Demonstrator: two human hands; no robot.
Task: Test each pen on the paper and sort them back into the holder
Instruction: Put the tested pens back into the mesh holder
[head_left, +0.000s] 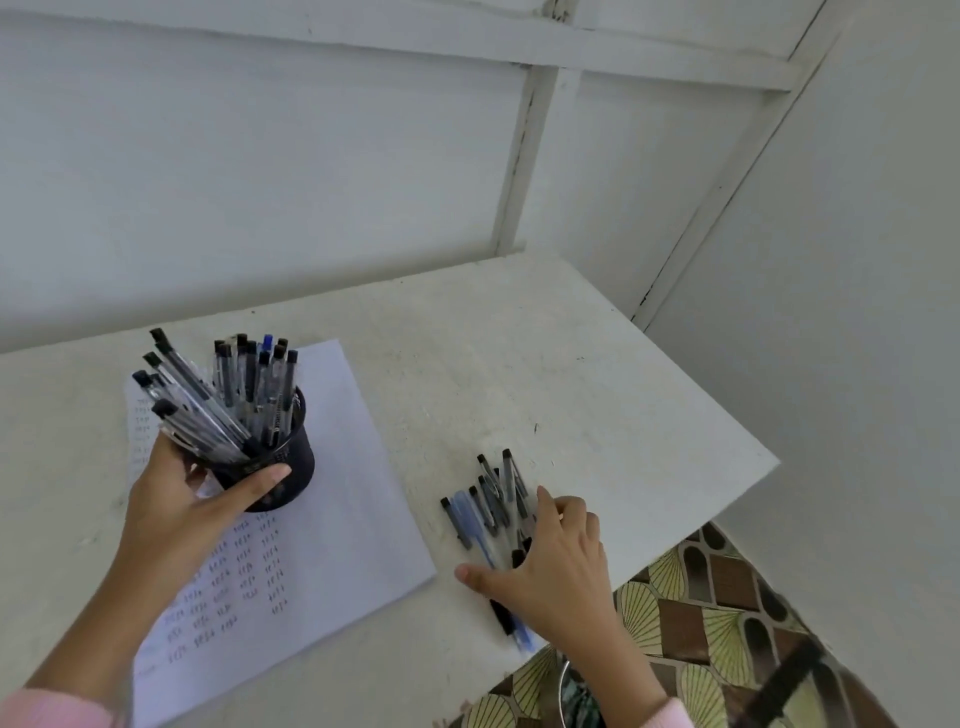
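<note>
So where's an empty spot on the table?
Free: the bare table between the paper, the loose pens and the wall. Crowded: the paper, where the left hand grips the holder, and by the right hand on the pens.

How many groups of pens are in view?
2: one bunch standing in the holder, held by the left hand; one loose pile on the table under the right hand, some possibly hidden.

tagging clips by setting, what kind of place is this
Likely a plain study corner at home: a white desk set against white panelled walls, scribbled paper and a pen holder on it, patterned floor below.
</note>
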